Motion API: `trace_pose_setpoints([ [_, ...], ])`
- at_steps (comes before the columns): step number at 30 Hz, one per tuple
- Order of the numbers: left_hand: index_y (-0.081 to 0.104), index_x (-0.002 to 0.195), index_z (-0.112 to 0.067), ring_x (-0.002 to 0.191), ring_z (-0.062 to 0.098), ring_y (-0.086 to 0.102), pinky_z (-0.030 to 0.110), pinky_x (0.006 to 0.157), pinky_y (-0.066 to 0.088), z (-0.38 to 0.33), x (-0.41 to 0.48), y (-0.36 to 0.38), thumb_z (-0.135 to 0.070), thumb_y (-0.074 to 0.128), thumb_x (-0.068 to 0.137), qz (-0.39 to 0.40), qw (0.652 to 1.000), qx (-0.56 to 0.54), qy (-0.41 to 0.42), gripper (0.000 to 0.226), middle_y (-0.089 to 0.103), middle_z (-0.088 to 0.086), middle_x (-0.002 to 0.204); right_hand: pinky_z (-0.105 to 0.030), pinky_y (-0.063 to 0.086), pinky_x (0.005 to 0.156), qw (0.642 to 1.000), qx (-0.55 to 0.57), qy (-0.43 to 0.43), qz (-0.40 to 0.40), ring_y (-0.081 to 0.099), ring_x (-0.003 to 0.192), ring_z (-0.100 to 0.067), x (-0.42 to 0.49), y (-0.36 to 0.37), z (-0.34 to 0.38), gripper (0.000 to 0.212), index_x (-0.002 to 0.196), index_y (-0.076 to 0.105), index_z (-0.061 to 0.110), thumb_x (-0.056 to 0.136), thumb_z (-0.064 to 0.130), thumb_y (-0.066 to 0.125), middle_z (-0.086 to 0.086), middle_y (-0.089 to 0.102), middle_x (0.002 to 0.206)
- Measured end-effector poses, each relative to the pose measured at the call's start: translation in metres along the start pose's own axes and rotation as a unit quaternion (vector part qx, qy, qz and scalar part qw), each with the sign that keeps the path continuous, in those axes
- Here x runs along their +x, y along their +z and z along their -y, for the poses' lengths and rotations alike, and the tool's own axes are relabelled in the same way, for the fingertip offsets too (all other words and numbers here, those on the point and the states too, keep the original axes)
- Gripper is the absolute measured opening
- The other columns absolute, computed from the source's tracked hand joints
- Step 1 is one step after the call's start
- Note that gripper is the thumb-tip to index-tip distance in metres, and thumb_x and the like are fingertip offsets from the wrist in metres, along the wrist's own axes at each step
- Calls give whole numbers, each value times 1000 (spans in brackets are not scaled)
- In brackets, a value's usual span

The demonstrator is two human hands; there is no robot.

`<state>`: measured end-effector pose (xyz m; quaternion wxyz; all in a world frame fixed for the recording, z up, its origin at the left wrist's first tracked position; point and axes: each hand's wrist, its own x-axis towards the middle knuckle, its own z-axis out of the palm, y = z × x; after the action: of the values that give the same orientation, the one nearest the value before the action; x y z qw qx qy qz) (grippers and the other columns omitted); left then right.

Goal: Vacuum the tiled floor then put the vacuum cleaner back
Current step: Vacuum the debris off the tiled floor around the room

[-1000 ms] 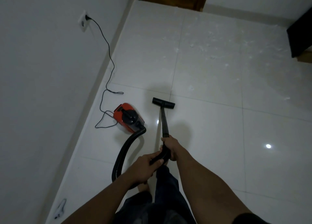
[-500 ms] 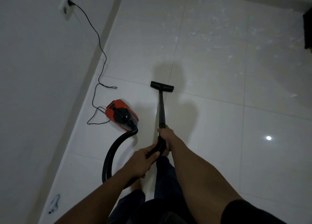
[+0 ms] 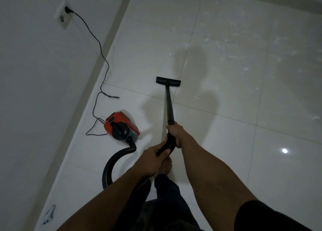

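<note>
A red and black vacuum cleaner [image 3: 122, 125] sits on the white tiled floor [image 3: 226, 143] near the left wall. Its black hose [image 3: 113, 164] loops round to the handle. My right hand [image 3: 175, 132] grips the black wand [image 3: 169, 105] at its lower end. Just behind, my left hand [image 3: 154, 159] grips the curved handle. The wand points forward to the flat black floor nozzle [image 3: 168, 81], which rests on a tile. White scraps of debris [image 3: 217, 44] lie scattered beyond the nozzle and to its right.
A black power cord [image 3: 99, 61] runs from the wall socket [image 3: 63, 16] down across the floor to the cleaner. The white wall [image 3: 34, 91] stands close on the left. A small white object [image 3: 48, 215] lies by the skirting at the lower left.
The nozzle and wand have been pushed forward across the tile towards the debris. The view has tilted down, so the door and dark furniture at the top have dropped out.
</note>
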<state>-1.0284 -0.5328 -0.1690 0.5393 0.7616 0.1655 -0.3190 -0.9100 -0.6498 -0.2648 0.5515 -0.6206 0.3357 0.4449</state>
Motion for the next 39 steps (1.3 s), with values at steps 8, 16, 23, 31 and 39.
trace_pose_setpoints([
  [8, 39, 149, -50, 112, 41, 64, 56, 92, 54, -29, 54, -25, -48, 45, 104, 17, 999, 31, 3, 45, 70, 21, 114, -29, 53, 49, 1000, -6, -1, 1, 58, 67, -24, 33, -4, 59, 39, 145, 49, 11, 107, 18, 56, -16, 58, 91],
  [16, 42, 150, -38, 50, 2, 59, 22, 46, 48, -55, 119, -87, -43, 51, 103, 14, 1000, 1, -6, 48, 64, -9, 61, -24, 53, 44, 1000, -1, 6, -5, 57, 67, -21, 68, 16, 140, 37, 143, 50, 16, 106, 19, 57, -13, 58, 89],
  [23, 41, 149, -40, 45, -1, 56, 15, 47, 46, -81, 186, -167, -41, 50, 104, 22, 999, 43, -5, 46, 65, 0, 71, -24, 52, 43, 1000, 20, 6, -9, 54, 62, -21, 100, 57, 229, 34, 140, 50, 13, 107, 17, 55, -13, 54, 80],
  [31, 45, 142, -52, 55, 3, 62, 18, 52, 52, -110, 254, -222, -49, 53, 100, 11, 1000, 23, -14, 43, 74, 3, 78, -29, 52, 49, 1000, 17, 3, -8, 54, 66, -20, 135, 71, 314, 41, 147, 45, 13, 108, 18, 54, -13, 54, 86],
  [39, 37, 136, -61, 43, 2, 55, 19, 44, 49, -184, 350, -270, -52, 54, 99, -2, 1000, 20, -22, 42, 64, -5, 59, -34, 53, 53, 999, 23, -10, -28, 55, 64, -23, 196, 61, 431, 45, 152, 42, 15, 108, 17, 51, -13, 55, 85],
])
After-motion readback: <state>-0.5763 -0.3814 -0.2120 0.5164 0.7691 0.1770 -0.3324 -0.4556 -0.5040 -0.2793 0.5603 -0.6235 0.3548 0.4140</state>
